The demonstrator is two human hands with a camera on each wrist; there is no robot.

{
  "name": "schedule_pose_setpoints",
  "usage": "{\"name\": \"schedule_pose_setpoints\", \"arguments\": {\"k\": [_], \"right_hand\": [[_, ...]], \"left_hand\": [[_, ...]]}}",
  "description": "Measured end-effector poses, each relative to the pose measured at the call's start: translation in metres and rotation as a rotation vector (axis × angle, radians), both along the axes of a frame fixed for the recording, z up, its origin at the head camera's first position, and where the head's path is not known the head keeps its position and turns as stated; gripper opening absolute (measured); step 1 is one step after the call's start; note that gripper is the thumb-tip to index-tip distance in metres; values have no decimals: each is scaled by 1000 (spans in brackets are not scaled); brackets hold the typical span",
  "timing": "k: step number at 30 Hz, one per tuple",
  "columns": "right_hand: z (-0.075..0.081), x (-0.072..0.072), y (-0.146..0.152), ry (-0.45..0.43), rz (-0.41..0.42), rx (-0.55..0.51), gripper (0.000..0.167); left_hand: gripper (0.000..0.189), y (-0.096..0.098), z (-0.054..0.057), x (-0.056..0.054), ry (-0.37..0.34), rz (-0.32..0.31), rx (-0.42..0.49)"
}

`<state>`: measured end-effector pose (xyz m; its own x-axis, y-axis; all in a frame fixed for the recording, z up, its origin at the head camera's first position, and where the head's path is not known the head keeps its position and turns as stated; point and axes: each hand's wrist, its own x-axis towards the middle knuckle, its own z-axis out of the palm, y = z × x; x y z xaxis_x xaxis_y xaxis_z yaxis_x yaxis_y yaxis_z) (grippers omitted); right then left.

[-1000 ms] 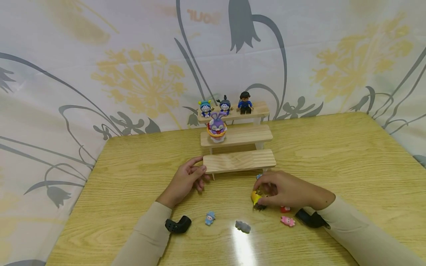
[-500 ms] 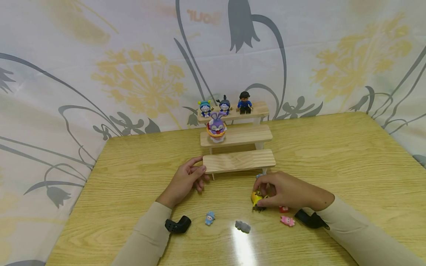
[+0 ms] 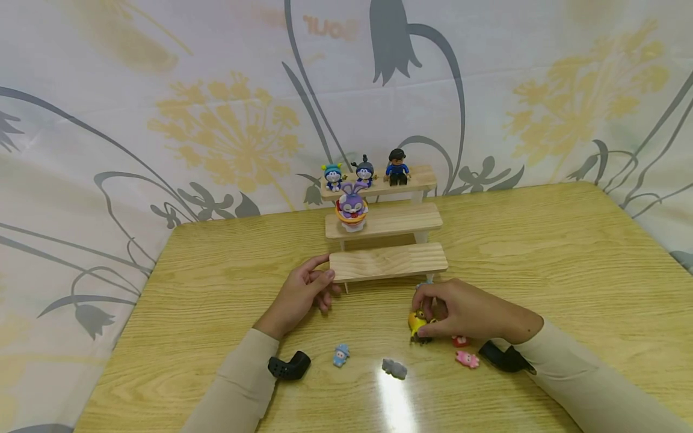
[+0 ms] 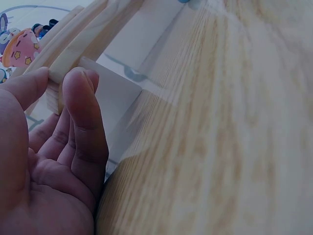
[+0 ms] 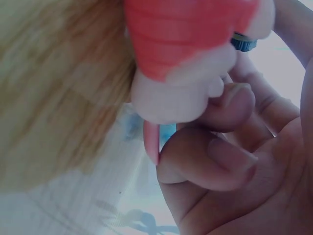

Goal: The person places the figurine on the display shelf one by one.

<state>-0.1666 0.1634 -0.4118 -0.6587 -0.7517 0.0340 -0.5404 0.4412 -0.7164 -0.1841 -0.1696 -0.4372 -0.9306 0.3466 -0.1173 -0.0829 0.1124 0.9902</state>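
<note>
My left hand (image 3: pixel 300 296) holds the left end of the lowest step of a three-tier wooden display stand (image 3: pixel 388 262). In the left wrist view, the thumb and a finger of that hand (image 4: pixel 68 142) meet at the corner of the step (image 4: pixel 73 56). My right hand (image 3: pixel 470 310) reaches down to the tabletop and pinches a yellow-and-black toy figurine (image 3: pixel 415 325), partly covered by its fingers. A red figurine (image 3: pixel 460 341) peeks out beneath this hand. It looms large as a red and pale figure (image 5: pixel 176 44) in the right wrist view, beside my curled fingers (image 5: pixel 205 156).
Two blue-and-white figurines (image 3: pixel 332 177) and a dark-haired toy man (image 3: pixel 397 169) occupy the top tier. A purple rabbit figurine (image 3: pixel 352 207) stands on the middle tier. Light-blue (image 3: pixel 341 355), grey (image 3: pixel 394 368) and pink (image 3: pixel 467 359) figurines lie in front. A patterned curtain (image 3: pixel 227 138) hangs behind.
The yellow-and-black figurine has turned slightly under my right fingers. My left hand stays at the step's end, and the other figurines keep their places.
</note>
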Motion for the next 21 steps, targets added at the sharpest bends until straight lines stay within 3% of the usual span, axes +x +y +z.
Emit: {"name": "schedule_pose_setpoints", "arguments": {"k": [8, 21], "right_hand": [[1, 0, -1, -30, -10, -16, 27], [-1, -1, -2, 5, -51, 16, 33]], "left_hand": [[56, 0, 0, 0, 3, -2, -1], [56, 0, 0, 0, -5, 0, -2]]}}
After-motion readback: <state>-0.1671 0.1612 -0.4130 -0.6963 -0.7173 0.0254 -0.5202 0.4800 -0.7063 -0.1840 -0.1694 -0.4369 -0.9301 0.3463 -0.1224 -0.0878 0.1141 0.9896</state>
